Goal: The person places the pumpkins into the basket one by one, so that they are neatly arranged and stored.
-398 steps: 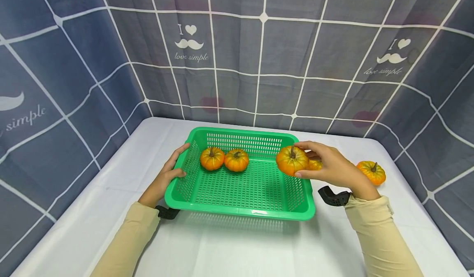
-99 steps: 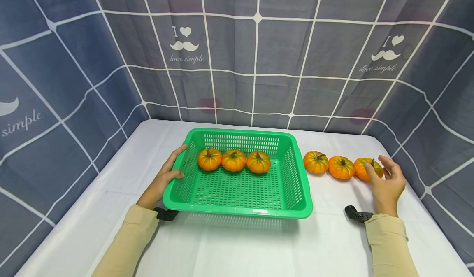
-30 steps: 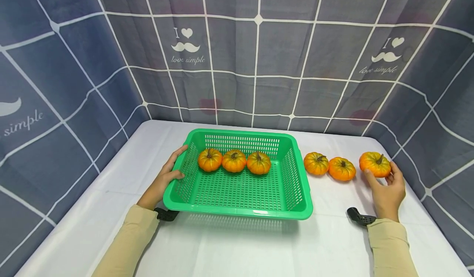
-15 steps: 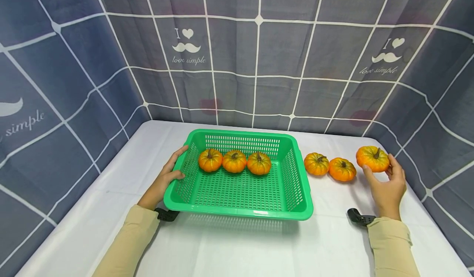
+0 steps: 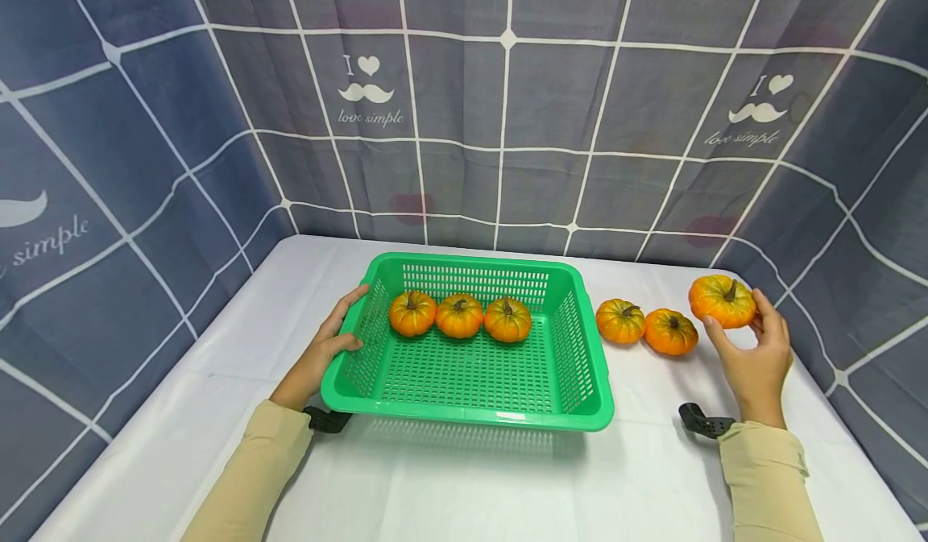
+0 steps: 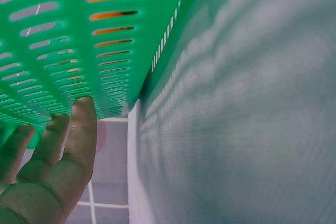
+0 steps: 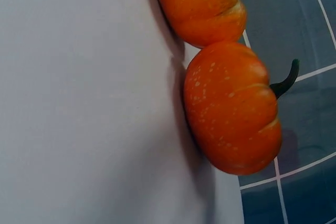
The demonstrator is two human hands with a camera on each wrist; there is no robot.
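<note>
My right hand holds a small orange-yellow pumpkin by its side, thumb on one side and fingers on the other, raised over the table's right end. Two more pumpkins rest on the cloth to its left, one near the basket and one beside it; the right wrist view also shows two pumpkins. My left hand grips the left rim of a green plastic basket, thumb over the rim, fingers against the slotted outer wall. Three pumpkins sit in a row inside, along its back.
A white cloth covers the table. Grey-blue curtains with white grid lines stand close behind the table and along both sides. Each wrist wears a black camera mount, one on the right and one on the left.
Over the last second my right hand has raised its pumpkin higher and slightly leftward from the row's right end. Earlier, a third pumpkin was added to the basket. The left hand stays put.
</note>
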